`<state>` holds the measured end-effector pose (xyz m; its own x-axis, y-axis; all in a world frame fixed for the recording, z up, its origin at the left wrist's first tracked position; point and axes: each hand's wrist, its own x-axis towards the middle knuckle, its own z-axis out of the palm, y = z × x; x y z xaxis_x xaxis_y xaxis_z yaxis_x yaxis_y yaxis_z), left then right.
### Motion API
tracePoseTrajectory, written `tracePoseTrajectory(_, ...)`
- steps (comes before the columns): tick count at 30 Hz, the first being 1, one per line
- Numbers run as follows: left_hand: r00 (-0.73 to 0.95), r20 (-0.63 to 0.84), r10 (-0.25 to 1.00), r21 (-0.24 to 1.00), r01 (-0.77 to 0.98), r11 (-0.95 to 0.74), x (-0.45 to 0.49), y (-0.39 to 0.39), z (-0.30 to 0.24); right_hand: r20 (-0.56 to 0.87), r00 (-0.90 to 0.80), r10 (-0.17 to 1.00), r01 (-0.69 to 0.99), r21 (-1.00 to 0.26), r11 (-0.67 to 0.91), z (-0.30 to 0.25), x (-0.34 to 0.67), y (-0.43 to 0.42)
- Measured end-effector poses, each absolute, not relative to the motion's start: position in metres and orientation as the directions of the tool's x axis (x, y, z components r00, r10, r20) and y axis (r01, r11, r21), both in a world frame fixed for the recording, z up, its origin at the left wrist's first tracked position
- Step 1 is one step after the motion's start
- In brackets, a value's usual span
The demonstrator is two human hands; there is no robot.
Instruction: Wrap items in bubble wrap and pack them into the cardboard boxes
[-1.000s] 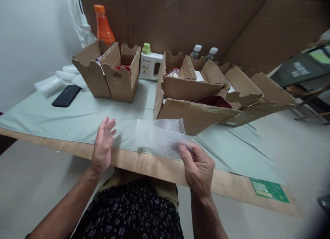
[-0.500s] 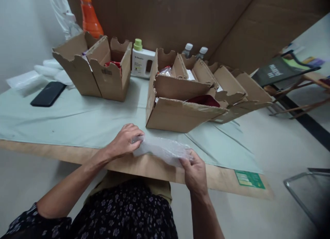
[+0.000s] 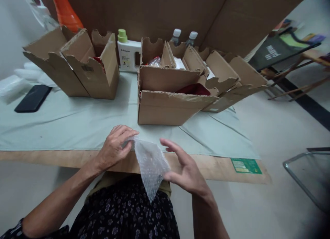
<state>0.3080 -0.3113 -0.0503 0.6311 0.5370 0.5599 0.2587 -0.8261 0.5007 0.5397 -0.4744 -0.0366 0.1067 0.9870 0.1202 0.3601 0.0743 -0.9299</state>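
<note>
A translucent piece of bubble wrap [image 3: 152, 163] hangs at the front edge of the table, its lower corner pointing down past the wooden edge. My left hand [image 3: 114, 148] pinches its upper left corner between thumb and fingers. To the right of the wrap, my right hand [image 3: 187, 168] is open, thumb and fingers spread apart, with the thumb close to the sheet's right side; whether it touches cannot be made out. Behind both hands stands a cardboard box [image 3: 175, 108] with dark red contents.
More cardboard boxes [image 3: 90, 70] stand at the left, by a black phone [image 3: 33, 98] and bubble-wrap bundles [image 3: 10, 89]. A white bottle with a green cap [image 3: 127, 55] and an orange bottle [image 3: 67, 13] stand behind. A green card [image 3: 246, 165] lies at the table's right front edge.
My right hand has let go of the wrap and opened. The sheet, stretched between both hands before, now hangs down from my left hand. The view has shifted slightly.
</note>
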Motion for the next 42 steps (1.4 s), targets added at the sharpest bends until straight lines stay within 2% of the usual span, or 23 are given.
tracePoseTrajectory(2,0.614,0.57,0.546,0.499,0.269,-0.824,0.307,-0.313,-0.052,0.119,0.215,0.969,0.392,-0.92,0.026,-0.034,0.531,-0.463)
tracePoseTrajectory(5,0.555,0.632,0.542,0.474,0.276,-0.836,0.298,-0.316,-0.051,0.074,0.427,0.901,0.253,-0.967,-0.041,-0.038,0.53,-0.451)
tracePoseTrajectory(7,0.533,0.669,0.519,0.434,0.287,-0.854,0.29,-0.319,-0.049,0.028,0.494,0.869,0.164,-0.985,-0.061,-0.042,0.539,-0.446)
tracePoseTrajectory(9,0.542,0.689,0.482,0.376,0.301,-0.876,0.282,-0.324,-0.047,0.008,0.532,0.847,0.152,-0.985,-0.086,-0.047,0.551,-0.442)
tracePoseTrajectory(11,0.579,0.686,0.44,0.324,0.298,-0.898,0.275,-0.331,-0.046,0.004,0.541,0.841,0.218,-0.967,-0.135,-0.053,0.565,-0.437)
tracePoseTrajectory(14,0.664,0.648,0.373,0.298,0.23,-0.926,0.269,-0.345,-0.049,0.061,0.575,0.816,0.419,-0.878,-0.23,-0.061,0.584,-0.43)
tracePoseTrajectory(18,0.823,0.471,0.318,0.42,0.107,-0.901,0.267,-0.361,-0.048,0.289,0.642,0.71,0.607,-0.758,-0.241,-0.059,0.595,-0.436)
tracePoseTrajectory(21,0.907,0.3,0.294,0.557,0.084,-0.826,0.267,-0.362,-0.036,0.469,0.494,0.732,0.751,-0.655,-0.087,-0.046,0.583,-0.451)
tracePoseTrajectory(24,0.928,0.226,0.297,0.667,0.075,-0.741,0.274,-0.35,-0.028,0.545,0.195,0.816,0.831,-0.533,0.157,-0.037,0.555,-0.455)
tracePoseTrajectory(26,0.9,0.215,0.38,0.625,0.172,-0.761,0.286,-0.342,-0.034,0.506,0.015,0.863,0.852,-0.458,0.254,-0.041,0.535,-0.449)
tracePoseTrajectory(29,0.871,0.144,0.469,0.404,0.381,-0.831,0.308,-0.335,-0.06,0.33,-0.124,0.936,0.911,-0.337,0.239,-0.061,0.518,-0.435)
tracePoseTrajectory(32,0.896,0.044,0.443,0.26,0.418,-0.871,0.32,-0.333,-0.085,0.173,-0.111,0.979,0.962,-0.23,0.15,-0.083,0.525,-0.436)
tracePoseTrajectory(34,0.899,0.025,0.436,0.23,0.42,-0.878,0.32,-0.333,-0.092,0.153,-0.054,0.987,0.982,-0.173,0.081,-0.094,0.542,-0.449)
tracePoseTrajectory(38,0.894,0.018,0.448,0.279,0.426,-0.861,0.316,-0.332,-0.089,0.29,0.116,0.95,0.99,-0.112,-0.087,-0.094,0.575,-0.5)
tracePoseTrajectory(40,0.892,0.025,0.452,0.324,0.421,-0.847,0.313,-0.332,-0.086,0.341,0.103,0.935,0.987,-0.155,-0.053,-0.085,0.579,-0.529)
tracePoseTrajectory(42,0.896,0.047,0.441,0.375,0.394,-0.839,0.309,-0.333,-0.082,0.321,0.014,0.947,0.972,-0.226,0.062,-0.077,0.571,-0.551)
